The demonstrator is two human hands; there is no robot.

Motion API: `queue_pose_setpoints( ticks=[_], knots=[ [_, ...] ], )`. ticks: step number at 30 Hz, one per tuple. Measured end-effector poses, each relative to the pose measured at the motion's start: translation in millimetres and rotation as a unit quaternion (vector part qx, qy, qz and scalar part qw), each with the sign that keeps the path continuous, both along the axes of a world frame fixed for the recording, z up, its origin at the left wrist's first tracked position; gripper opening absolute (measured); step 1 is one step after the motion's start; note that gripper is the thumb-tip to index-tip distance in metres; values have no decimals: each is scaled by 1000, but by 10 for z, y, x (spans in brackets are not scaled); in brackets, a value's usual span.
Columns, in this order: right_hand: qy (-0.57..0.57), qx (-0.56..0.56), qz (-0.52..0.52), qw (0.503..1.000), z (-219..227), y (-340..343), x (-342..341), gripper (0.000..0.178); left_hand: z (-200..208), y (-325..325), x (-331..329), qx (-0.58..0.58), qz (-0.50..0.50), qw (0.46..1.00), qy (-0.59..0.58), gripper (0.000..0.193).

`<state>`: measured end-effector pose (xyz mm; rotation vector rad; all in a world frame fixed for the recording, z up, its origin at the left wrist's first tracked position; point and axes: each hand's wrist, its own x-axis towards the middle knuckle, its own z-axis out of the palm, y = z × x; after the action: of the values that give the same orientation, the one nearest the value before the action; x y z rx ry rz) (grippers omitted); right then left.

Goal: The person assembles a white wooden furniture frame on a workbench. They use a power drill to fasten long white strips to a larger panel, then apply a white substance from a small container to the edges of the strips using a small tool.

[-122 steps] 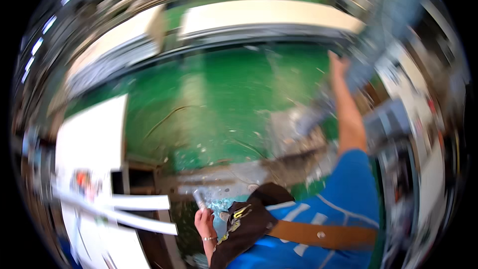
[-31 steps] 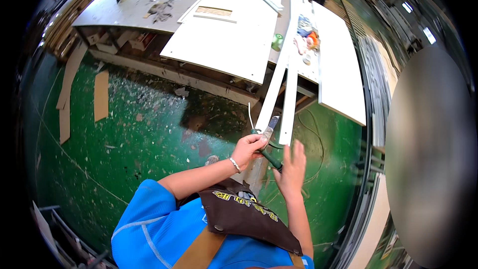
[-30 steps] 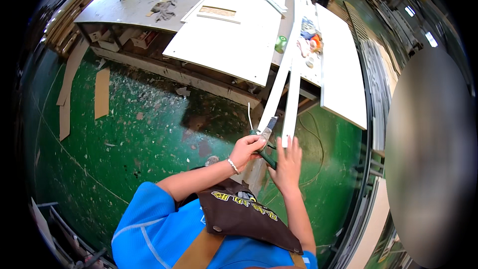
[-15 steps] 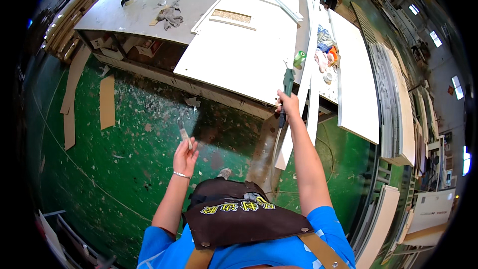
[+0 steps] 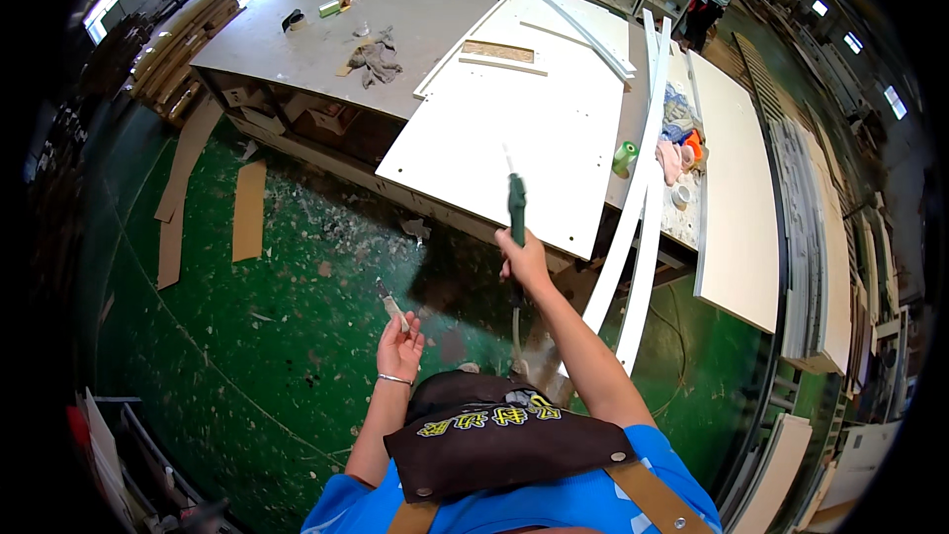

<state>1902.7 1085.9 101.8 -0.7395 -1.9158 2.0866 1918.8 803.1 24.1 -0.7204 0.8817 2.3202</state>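
Note:
In my right hand (image 5: 524, 259) is a dark green wand-shaped tool (image 5: 517, 200) with a slim pale nozzle, my fingers closed round its grip. A hose or cord (image 5: 516, 331) hangs from its lower end. The nozzle points over the near part of a large white panel (image 5: 504, 124) lying on the workbench. Lower and to the left, my left hand (image 5: 400, 338) pinches a small scraper-like tool (image 5: 394, 311) with a pale handle and a short dark metal end, held above the green floor. Whether that end is a knife blade I cannot tell.
Long white strips (image 5: 645, 198) cross the bench's right side and jut past its front edge. Beside them are a green roll (image 5: 624, 156), rags (image 5: 672, 160) and another white panel (image 5: 736, 208). A grey cloth (image 5: 376, 59) lies on the grey benchtop (image 5: 297, 20). Cardboard strips (image 5: 249, 213) lie on the floor.
My right hand has swung left with the green tool, from the strips to the panel's near edge. The left hand still holds the scraper-like tool. The whole view has shifted.

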Motion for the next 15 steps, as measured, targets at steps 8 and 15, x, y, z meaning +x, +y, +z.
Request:
queue_pose_setpoints(
  ticks=[8, 15],
  knots=[
    [-12, 96, -9, 995, -148, 111, 324, 25, 25, 260, 54, -1, -23, 1000, 6, 19],
    [62, 404, 123, 904, -40, 102, 238, 31, 114, 436, 99, -5, -32, 999, -4, 17]
  ],
)
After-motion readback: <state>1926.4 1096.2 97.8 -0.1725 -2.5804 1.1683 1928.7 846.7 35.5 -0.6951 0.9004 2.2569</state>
